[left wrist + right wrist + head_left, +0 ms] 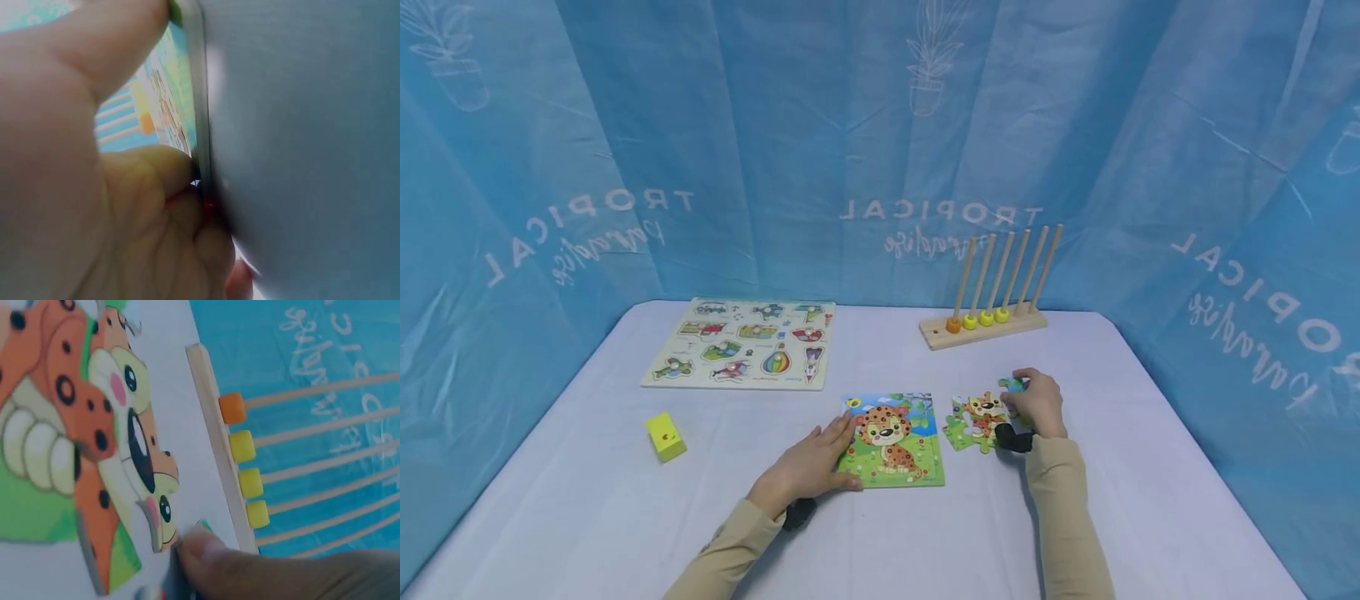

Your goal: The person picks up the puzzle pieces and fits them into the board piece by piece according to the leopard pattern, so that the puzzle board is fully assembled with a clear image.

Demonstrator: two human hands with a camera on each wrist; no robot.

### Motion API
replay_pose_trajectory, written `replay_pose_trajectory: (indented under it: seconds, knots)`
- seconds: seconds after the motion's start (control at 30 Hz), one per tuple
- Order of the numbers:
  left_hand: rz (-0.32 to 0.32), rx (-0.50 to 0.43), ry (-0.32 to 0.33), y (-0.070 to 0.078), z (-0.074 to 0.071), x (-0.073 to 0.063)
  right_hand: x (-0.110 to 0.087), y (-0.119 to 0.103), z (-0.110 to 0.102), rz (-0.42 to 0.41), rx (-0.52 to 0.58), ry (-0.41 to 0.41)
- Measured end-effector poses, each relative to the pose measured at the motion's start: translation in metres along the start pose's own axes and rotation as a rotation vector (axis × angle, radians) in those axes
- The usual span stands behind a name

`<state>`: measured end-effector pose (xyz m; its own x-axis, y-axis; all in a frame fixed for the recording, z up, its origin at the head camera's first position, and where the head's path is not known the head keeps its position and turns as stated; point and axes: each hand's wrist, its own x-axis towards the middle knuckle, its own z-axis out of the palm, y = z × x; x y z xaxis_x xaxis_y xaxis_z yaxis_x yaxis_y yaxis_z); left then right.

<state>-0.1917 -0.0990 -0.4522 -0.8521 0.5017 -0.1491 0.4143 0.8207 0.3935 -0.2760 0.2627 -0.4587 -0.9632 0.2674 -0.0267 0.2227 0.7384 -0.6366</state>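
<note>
Puzzle piece [1009, 384] in pinching grip of right hand [1039, 404]; left hand [811, 462] spread against leopard board [895, 439]; best lifted level.

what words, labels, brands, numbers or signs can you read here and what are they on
"TROPICAL", mirrored, repeated on the blue curtain
"paradise", mirrored script, beneath it
Peg puzzle board: tiny marks, too small to read
Leopard board: tiny marks, bottom right, too small to read

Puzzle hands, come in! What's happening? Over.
Left hand on the leopard board. Right hand at a puzzle piece, grip unclear. Bead rack behind, seemingly not in the way.
</note>
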Motion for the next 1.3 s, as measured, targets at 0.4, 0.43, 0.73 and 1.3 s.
replay_pose_trajectory:
  seconds: [0.4, 0.43, 0.73, 1.3]
  knots:
    - [-0.01, -0.023, -0.014, 0.0, -0.001, -0.001, -0.007, -0.024, 0.002, -0.034, 0.346, -0.227]
    - [-0.01, -0.027, -0.018, 0.0, -0.001, -0.001, -0.009, -0.029, 0.006, -0.044, 0.376, -0.285]
    - [-0.005, -0.027, -0.019, -0.001, 0.0, 0.0, -0.031, -0.071, 0.057, -0.174, 0.229, -0.433]
    - [-0.022, -0.132, -0.037, 0.002, 0.001, -0.002, -0.044, -0.082, 0.071, -0.242, 0.028, -0.277]
